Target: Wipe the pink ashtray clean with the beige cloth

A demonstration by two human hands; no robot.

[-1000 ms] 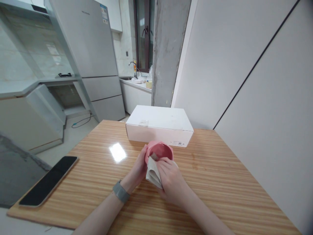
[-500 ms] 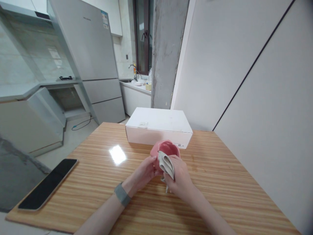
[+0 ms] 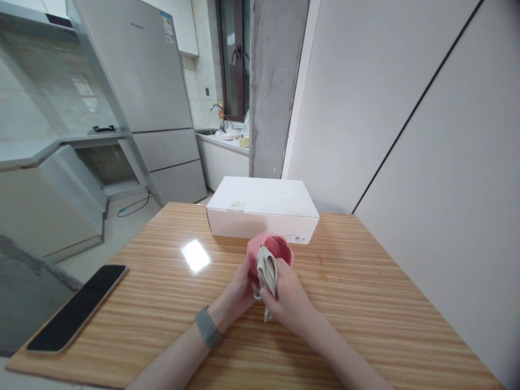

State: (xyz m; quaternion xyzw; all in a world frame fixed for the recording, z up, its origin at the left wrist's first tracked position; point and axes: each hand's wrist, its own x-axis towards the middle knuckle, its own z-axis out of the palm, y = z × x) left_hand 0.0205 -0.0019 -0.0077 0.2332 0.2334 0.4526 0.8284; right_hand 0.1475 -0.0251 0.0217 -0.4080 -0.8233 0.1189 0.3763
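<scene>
A pink bowl is tilted above the table, its opening turned toward the right. My left hand wraps round its left and lower side, closed on it. In my right hand a folded beige cloth is gripped, with its loose end hanging below. The cloth lies against the near rim of the bowl, and the fingertips of my right hand reach inside, where the bowl's wall hides them. A grey band circles my left wrist.
Behind the bowl stands a white cardboard box on the wooden table. A dark flat phone-shaped slab lies at the table's left edge. A white wall borders the right side; a refrigerator stands beyond.
Both hands have shifted slightly left with the bowl and cloth. The bowl has turned a little, and my left fingers are now more hidden behind the cloth. The view has moved slightly.
</scene>
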